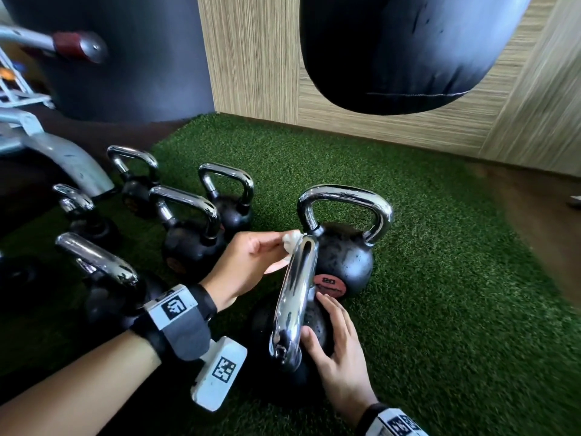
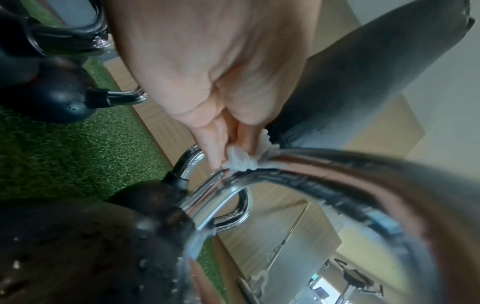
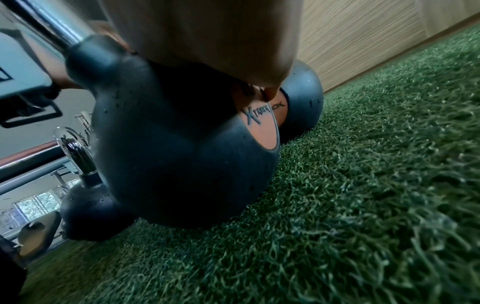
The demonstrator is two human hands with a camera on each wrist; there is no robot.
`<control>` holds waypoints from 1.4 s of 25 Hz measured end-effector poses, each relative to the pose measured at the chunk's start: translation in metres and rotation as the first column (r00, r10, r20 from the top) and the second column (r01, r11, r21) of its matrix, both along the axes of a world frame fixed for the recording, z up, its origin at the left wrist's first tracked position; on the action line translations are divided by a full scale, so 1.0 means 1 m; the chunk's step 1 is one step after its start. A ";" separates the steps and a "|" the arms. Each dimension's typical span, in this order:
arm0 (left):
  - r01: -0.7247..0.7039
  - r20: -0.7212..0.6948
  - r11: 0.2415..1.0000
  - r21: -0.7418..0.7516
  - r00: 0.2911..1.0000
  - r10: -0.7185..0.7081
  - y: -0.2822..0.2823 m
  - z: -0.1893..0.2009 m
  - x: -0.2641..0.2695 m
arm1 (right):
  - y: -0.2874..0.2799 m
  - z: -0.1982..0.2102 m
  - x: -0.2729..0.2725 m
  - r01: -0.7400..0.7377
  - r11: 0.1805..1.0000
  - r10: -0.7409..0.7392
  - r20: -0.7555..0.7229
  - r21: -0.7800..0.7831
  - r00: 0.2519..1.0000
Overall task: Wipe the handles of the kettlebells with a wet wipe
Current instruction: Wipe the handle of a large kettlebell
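Several black kettlebells with chrome handles stand on green turf. The nearest kettlebell [image 1: 311, 322] [image 3: 168, 148] shows its chrome handle [image 1: 295, 297] [image 2: 298, 176] edge-on. My left hand [image 1: 251, 262] [image 2: 221, 86] pinches a crumpled white wet wipe [image 1: 290, 239] [image 2: 244, 160] against the far top corner of that handle. My right hand [image 1: 333, 347] [image 3: 207, 41] rests with straight fingers on the black ball of this kettlebell, beside the handle. A larger kettlebell [image 1: 342, 250] with an orange label stands just behind it.
More kettlebells [image 1: 188, 228] stand in rows to the left on the turf [image 1: 440, 278]. A grey machine frame [image 1: 56, 158] lies at the far left. A dark punching bag [image 1: 405, 51] hangs above the back. Wood-look walls [image 1: 251, 58] close the corner.
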State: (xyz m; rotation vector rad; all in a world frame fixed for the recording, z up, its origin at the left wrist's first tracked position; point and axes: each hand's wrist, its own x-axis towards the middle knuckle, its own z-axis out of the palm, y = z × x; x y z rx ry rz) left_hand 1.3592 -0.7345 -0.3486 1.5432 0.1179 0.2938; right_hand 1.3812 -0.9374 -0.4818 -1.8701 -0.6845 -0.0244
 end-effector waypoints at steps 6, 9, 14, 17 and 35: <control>-0.076 -0.128 0.997 -0.031 0.989 0.071 -0.008 0.019 0.004 | 0.000 0.000 0.002 -0.022 1.000 0.022 0.016 0.017 1.000; -0.071 -0.195 0.997 0.016 0.978 0.073 -0.010 0.026 -0.011 | 0.000 0.000 0.002 -0.024 1.000 0.024 0.025 0.006 0.999; -0.015 -0.180 1.000 0.008 0.984 0.016 -0.004 0.024 -0.041 | -0.003 -0.002 0.004 -0.031 0.999 0.031 0.015 -0.005 0.999; -0.003 -0.196 0.998 -0.061 0.981 -0.009 -0.003 0.024 -0.047 | -0.003 -0.003 0.002 -0.018 1.000 0.018 0.029 -0.010 0.999; 0.226 -0.112 0.854 0.469 0.974 -0.196 0.005 0.001 -0.105 | -0.006 -0.009 0.006 -0.025 1.000 0.025 0.044 -0.012 0.999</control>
